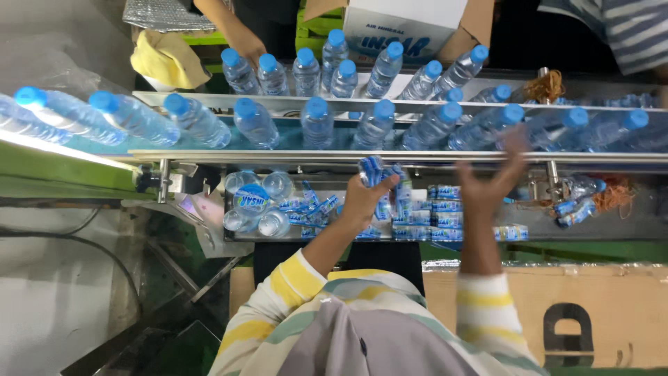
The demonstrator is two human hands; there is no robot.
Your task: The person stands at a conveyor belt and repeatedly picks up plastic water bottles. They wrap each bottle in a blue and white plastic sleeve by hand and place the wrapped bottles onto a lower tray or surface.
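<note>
A conveyor (292, 157) carries a row of clear water bottles with blue caps (318, 122) across the view. My left hand (362, 202) is closed around a bunch of blue-and-white label sleeves (376, 170), just below the conveyor's near rail. With fingers spread, my right hand (490, 181) is raised at the rail, its fingertips beside a capped bottle (487, 125); it holds nothing. Stacks of the same label sleeves (445, 209) lie on the metal shelf (543, 233) under both hands.
A second row of bottles (344, 76) stands behind the belt, where another person's hand (243, 43) touches one. A striped sleeve (626, 28) shows top right. Loose bottles (254, 202) lie on the shelf's left end. A cardboard box (557, 306) sits near right; a yellow cloth (167, 59) far left.
</note>
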